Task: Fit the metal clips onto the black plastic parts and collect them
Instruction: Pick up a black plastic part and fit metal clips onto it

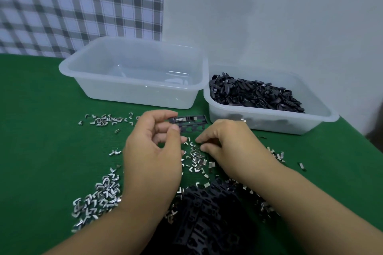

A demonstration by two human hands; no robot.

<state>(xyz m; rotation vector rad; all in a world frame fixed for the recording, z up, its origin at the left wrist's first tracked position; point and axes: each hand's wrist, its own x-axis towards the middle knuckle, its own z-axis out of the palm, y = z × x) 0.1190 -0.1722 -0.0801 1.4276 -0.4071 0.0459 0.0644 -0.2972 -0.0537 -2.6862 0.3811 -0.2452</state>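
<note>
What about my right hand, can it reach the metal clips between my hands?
Likely yes: the right hand has its fingers right at the metal clips, nothing covering them.

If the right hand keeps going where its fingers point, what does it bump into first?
The right hand would probably meet the loose clips on the table first. Beyond them the left hand holds a black part; depth is unclear.

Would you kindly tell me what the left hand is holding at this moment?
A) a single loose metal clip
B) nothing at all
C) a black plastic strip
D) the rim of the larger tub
C: the left hand pinches the black plastic strip above the table, while the right hand is down among the loose metal clips.
</note>
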